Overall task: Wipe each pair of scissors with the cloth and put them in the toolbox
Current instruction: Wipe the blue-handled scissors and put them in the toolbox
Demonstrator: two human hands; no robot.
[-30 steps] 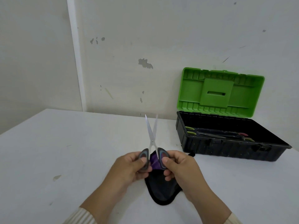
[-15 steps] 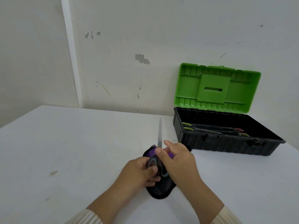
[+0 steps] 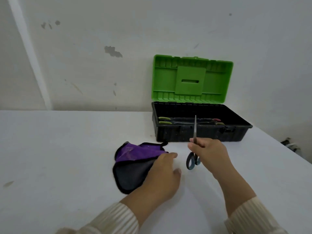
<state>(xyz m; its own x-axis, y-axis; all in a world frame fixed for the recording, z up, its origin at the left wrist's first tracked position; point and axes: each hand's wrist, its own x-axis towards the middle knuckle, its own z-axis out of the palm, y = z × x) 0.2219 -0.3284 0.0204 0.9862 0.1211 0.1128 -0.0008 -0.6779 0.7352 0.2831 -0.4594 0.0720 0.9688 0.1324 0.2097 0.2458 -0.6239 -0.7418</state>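
Observation:
My right hand [image 3: 211,154] grips a pair of grey-handled scissors [image 3: 192,160] at the pivot, blades closed and pointing up toward the toolbox, handles hanging just above the table. A purple and dark grey cloth [image 3: 133,159] lies crumpled on the table to the left, and my left hand [image 3: 162,176] rests flat on its right edge, fingers spread. The black toolbox [image 3: 199,134] stands open behind, its green lid [image 3: 192,80] upright against the wall. Inside lie other scissors with green handles [image 3: 164,120] and a red handle [image 3: 217,119].
The white table [image 3: 67,157] runs left and forward from the toolbox. A stained white wall stands right behind the toolbox. The table's right edge slopes down past the toolbox, with something dark beyond it [image 3: 289,144].
The scissors' blades closed, then my right hand carried them off the cloth to the right, nearer the toolbox. My left hand released the handles and now lies on the cloth.

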